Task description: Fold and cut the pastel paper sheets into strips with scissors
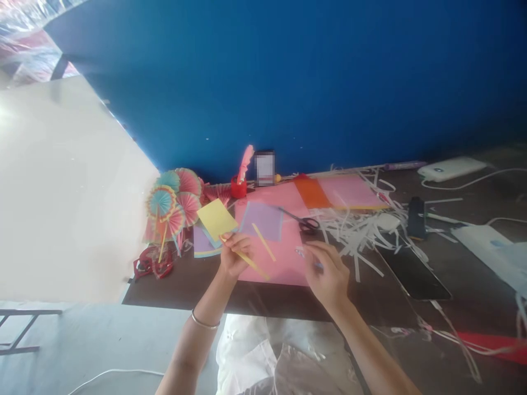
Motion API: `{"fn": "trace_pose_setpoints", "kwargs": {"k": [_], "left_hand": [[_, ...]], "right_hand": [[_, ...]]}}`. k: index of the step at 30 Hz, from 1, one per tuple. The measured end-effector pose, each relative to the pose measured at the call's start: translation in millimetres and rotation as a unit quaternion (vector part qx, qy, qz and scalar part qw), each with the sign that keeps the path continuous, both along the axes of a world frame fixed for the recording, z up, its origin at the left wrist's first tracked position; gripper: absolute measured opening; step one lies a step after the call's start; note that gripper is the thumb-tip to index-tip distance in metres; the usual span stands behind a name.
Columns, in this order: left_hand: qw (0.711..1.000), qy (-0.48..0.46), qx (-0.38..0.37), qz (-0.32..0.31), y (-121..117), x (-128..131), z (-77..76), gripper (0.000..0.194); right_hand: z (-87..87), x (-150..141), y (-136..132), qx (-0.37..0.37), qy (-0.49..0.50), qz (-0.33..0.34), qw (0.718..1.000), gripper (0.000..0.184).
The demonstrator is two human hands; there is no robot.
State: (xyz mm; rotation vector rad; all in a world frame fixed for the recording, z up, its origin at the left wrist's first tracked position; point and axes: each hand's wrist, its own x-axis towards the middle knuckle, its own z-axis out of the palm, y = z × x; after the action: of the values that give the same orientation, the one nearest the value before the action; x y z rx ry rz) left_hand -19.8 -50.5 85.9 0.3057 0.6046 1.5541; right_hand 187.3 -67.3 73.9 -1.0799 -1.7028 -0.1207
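My left hand (235, 253) is closed on a narrow yellow strip (257, 269), which slants down to the right past the fingers. Beyond its fingertips is a yellow sheet of paper (217, 218) with a light blue edge under it; whether the fingers also grip that sheet, I cannot tell. My right hand (328, 274) hovers over the right edge of a large pink sheet (284, 266), its thumb and fingers bent together around something small, whitish and blue. Between the hands, a second yellow strip (264, 241) lies across a purple sheet (269, 219). Black-handled scissors (308, 224) rest just beyond my right hand.
Folded paper fans (167, 203) cluster at the left by red scissors-like handles (154, 263). A red holder (238, 187) stands against the blue wall (288, 82). White paper shreds (362, 233), a phone (414, 271), a white power bank (453, 168) and cables spread over the right side.
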Motion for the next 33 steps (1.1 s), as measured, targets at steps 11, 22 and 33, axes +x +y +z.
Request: {"fn": "trace_pose_setpoints", "kwargs": {"k": [11, 22, 33], "left_hand": [[0.983, 0.162, 0.03, -0.085, 20, -19, -5.5, 0.027], [0.487, 0.865, 0.067, 0.099, 82, -46, -38.6, 0.032], [0.54, 0.839, 0.054, -0.029, 98, -13, -72.1, 0.015]], "right_hand": [[-5.3, 1, -1, -0.03, -0.002, -0.001, 1.0, 0.013], [-8.7, 10, -7, -0.069, -0.022, -0.028, 0.997, 0.012], [-9.7, 18, -15, -0.086, -0.033, -0.046, 0.995, 0.012]]}}
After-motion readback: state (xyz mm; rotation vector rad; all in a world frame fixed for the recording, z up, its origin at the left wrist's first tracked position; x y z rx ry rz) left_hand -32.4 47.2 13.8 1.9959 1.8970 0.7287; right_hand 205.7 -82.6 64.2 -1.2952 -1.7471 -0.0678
